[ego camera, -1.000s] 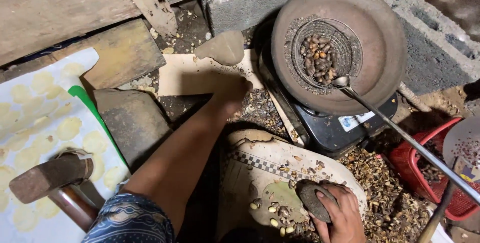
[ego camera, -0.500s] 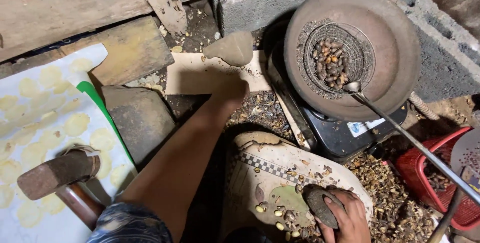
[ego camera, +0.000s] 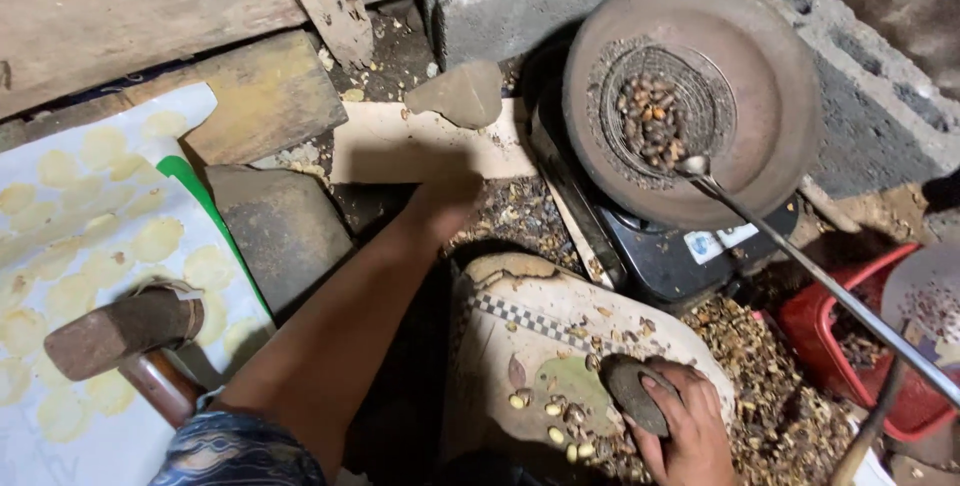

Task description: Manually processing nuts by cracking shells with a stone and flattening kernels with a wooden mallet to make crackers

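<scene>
L hand (ego camera: 447,201) in shadow — fingers unclear

The left hand (ego camera: 450,201) lies in deep shadow, so its fingers and whatever they touch cannot be made out. The right hand (ego camera: 685,426) is cut off by the bottom edge, and its palm hides most of the stone (ego camera: 632,391). The ladle (ego camera: 800,266) runs out of the right edge. The red basket (ego camera: 850,336) is partly hidden behind it, its contents blurred.
</scene>
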